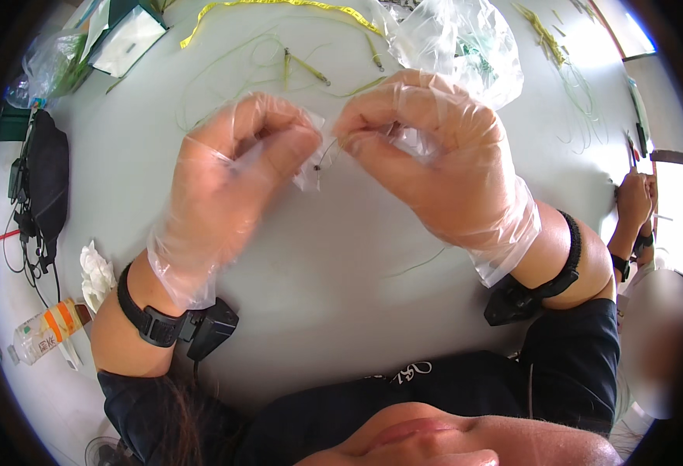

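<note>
Both my hands wear thin clear plastic gloves and are raised over the table, fingertips almost meeting. My left hand (229, 175) is closed, thumb against the bent fingers; what it holds is hidden and slightly blurred. My right hand (439, 155) pinches a thin dark line (327, 153), which curves down and left from its fingertips. At the line's lower end, beside my left fingertips, shows a tiny dark bead-like piece (317, 168). Beyond my hands lie slim yellow-green pieces (310, 71) with small metal-looking ends, and loops of thin green line (264, 50).
A yellow measuring tape (279, 4) curves along the far side. A clear plastic bag (454, 50) with green strands sits beyond my right hand. At left are a black pouch (48, 182), crumpled tissue (97, 276) and a bottle (46, 332). Another person's hands (635, 198) are at far right.
</note>
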`<act>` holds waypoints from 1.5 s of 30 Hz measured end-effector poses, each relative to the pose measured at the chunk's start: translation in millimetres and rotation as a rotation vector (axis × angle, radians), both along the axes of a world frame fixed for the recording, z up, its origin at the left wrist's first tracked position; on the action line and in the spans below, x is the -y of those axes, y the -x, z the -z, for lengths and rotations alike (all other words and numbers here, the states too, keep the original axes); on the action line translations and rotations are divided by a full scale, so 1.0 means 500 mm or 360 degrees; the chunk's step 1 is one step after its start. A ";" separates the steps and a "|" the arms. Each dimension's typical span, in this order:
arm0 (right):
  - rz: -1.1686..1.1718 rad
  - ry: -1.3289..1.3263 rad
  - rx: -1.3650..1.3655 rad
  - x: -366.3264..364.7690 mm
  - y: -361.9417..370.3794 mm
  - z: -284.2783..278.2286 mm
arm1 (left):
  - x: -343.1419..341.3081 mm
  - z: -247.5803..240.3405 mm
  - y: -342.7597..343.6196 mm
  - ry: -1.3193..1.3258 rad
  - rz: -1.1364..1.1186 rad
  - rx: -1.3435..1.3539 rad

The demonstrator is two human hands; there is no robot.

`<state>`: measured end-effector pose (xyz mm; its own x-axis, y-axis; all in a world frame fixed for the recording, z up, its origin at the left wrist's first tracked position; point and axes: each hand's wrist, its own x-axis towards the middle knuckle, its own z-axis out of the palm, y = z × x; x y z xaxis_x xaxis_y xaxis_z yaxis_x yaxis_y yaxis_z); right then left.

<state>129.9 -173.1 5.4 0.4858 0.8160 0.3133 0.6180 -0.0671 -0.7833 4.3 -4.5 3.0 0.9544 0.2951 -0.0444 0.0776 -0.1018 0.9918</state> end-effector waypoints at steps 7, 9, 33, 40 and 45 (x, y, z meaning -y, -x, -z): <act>0.0000 -0.0103 -0.0128 0.002 -0.002 0.004 | 0.001 0.003 -0.006 0.0005 0.0033 0.0087; -0.0001 -0.0103 -0.0185 0.003 -0.002 0.000 | -0.001 0.004 -0.005 -0.0148 0.0123 0.0201; 0.0087 -0.0035 -0.0916 0.005 0.027 -0.026 | 0.005 0.010 0.010 0.0178 0.0162 -0.0057; 0.0212 0.0235 -0.0894 0.010 0.012 -0.037 | -0.001 -0.001 -0.002 -0.0210 0.0252 0.0205; 0.0121 0.0193 -0.0595 0.012 0.001 -0.028 | -0.006 0.002 0.000 -0.0157 0.0154 0.0211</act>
